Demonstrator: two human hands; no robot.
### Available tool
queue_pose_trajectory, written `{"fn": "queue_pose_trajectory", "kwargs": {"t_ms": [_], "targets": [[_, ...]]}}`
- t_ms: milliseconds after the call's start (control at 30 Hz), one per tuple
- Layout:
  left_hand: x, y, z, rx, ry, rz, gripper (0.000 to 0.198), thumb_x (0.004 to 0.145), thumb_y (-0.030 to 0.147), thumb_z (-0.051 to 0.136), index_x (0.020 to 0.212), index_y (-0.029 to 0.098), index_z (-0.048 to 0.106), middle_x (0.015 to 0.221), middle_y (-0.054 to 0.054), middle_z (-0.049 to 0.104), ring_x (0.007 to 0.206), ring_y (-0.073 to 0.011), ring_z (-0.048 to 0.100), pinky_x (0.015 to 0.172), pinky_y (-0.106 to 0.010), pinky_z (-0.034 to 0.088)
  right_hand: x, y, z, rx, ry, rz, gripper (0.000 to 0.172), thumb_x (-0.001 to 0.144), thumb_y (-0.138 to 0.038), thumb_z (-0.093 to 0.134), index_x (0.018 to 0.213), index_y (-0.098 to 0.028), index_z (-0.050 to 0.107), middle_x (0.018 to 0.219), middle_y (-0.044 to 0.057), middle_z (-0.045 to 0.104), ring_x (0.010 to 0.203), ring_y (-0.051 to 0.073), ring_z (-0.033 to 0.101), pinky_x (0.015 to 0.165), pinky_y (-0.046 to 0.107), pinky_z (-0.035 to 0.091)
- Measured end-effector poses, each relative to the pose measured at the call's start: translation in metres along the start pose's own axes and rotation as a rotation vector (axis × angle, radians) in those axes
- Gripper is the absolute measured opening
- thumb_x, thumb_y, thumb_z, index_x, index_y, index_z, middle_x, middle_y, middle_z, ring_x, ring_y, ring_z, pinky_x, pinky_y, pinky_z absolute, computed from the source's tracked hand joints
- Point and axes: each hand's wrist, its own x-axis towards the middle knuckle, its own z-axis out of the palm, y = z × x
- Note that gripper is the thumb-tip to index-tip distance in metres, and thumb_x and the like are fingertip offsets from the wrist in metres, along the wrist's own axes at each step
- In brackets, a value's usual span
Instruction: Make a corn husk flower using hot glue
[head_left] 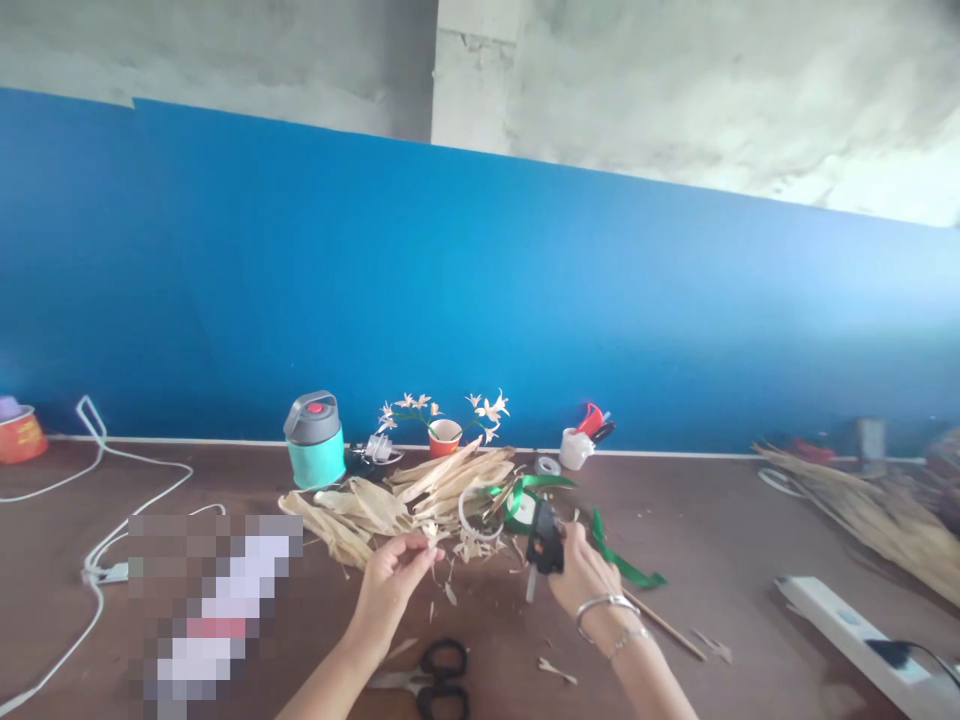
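Observation:
Pinched between the thumb and fingers of my left hand [396, 575] is a small pale husk flower [430, 532]. My right hand [583, 572], with bracelets at the wrist, is closed round a black glue gun [546, 540], a whitish stick poking out below it. Dried corn husks [367, 507] lie in a heap just beyond both hands. A spool of green ribbon [520, 510] rests behind the glue gun, partly hidden by it, with a loose ribbon end trailing to the right. Below my left hand lie black-handled scissors [442, 660]. Husk scraps are scattered about the table.
At the back stand a turquoise flask [316, 460], an orange cup [444, 447] beside stems of husk flowers [493, 408], and a white holder [574, 452] with pens. A power strip [847, 640] and more husks [862, 510] lie right; a white cable [101, 530] runs left.

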Motion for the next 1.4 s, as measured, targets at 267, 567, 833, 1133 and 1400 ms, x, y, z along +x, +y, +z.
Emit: {"fn": "queue_pose_trajectory", "kwargs": {"t_ms": [267,567,833,1133,1400], "targets": [[-0.003,0.007,0.003,-0.047,0.023,0.006,0.027,0.062,0.041,0.071,0.07,0.017,0.059,0.075,-0.004,0.071,0.079,-0.0222,0.063,0.071,-0.027,0.044,0.013,0.027,-0.002,-0.144,-0.175,0.171,0.031,0.075,-0.015,0.048,0.105,-0.01,0.046,0.115,0.019,0.058,0.11,0.032,0.053,0.086,0.05,0.035],[0.001,-0.001,0.0,0.0,0.047,0.02,0.028,0.068,0.043,0.066,0.075,0.017,0.061,0.07,-0.002,0.069,0.07,-0.0173,0.057,0.067,-0.024,0.04,-0.019,-0.035,-0.016,-0.217,0.008,-0.228,0.024,0.076,-0.015,0.045,0.089,-0.018,0.066,0.102,0.012,0.061,0.102,0.028,0.053,0.085,0.043,0.035],[0.005,-0.004,-0.002,-0.016,0.076,0.02,0.03,0.066,0.043,0.068,0.077,0.015,0.062,0.069,-0.004,0.067,0.066,-0.0174,0.057,0.057,-0.023,0.039,-0.01,-0.089,0.028,-0.084,-0.208,-0.791,0.031,0.069,-0.017,0.055,0.098,-0.02,0.066,0.1,0.009,0.062,0.097,0.024,0.055,0.084,0.033,0.039],[0.003,-0.001,-0.001,-0.036,0.076,-0.008,0.032,0.065,0.043,0.069,0.077,0.015,0.061,0.069,-0.003,0.066,0.062,-0.0158,0.056,0.052,-0.021,0.035,-0.006,-0.086,0.033,0.083,-0.16,-0.797,0.036,0.062,-0.005,0.053,0.094,-0.017,0.063,0.086,0.006,0.066,0.083,0.021,0.06,0.072,0.027,0.042],[0.002,0.001,0.0,-0.071,0.057,-0.003,0.029,0.064,0.042,0.069,0.073,0.015,0.061,0.066,-0.002,0.065,0.061,-0.0147,0.054,0.056,-0.022,0.036,-0.006,-0.085,0.047,0.075,-0.188,-0.819,0.029,0.058,-0.006,0.052,0.082,-0.018,0.063,0.083,0.005,0.064,0.077,0.019,0.059,0.067,0.025,0.042]]}}
